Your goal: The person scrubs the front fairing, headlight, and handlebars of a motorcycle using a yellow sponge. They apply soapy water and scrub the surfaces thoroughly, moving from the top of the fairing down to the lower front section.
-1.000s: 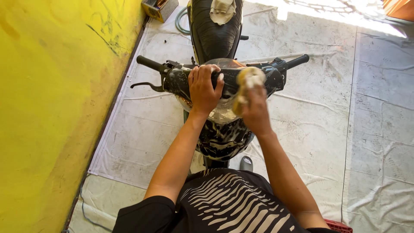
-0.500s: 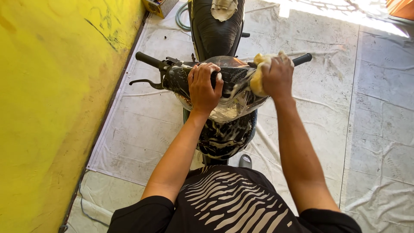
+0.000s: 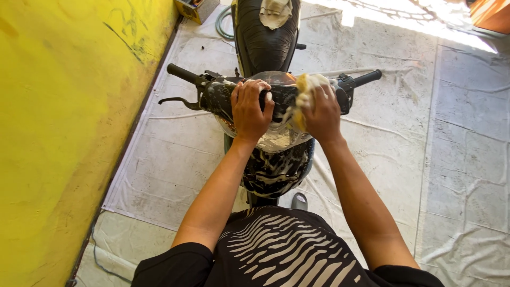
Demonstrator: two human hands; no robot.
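Back from the right handlebar end, the right hand (image 3: 320,110) now presses its yellow sponge (image 3: 304,89), fingers closed around it, on the soapy motorcycle (image 3: 276,154) headlight cowl. Left hand (image 3: 251,109) lies flat there, gripping nothing. Scrubbing is underway; remaining cowl probably needs firm strokes.

You have one black soapy motorbike (image 3: 273,159) ahead, with two black handlebar grips (image 3: 179,72), left and right. One yellow foamy sponge (image 3: 304,90). One pale crumpled cloth (image 3: 274,11) far on the seat. One yellow box (image 3: 194,9) far left.
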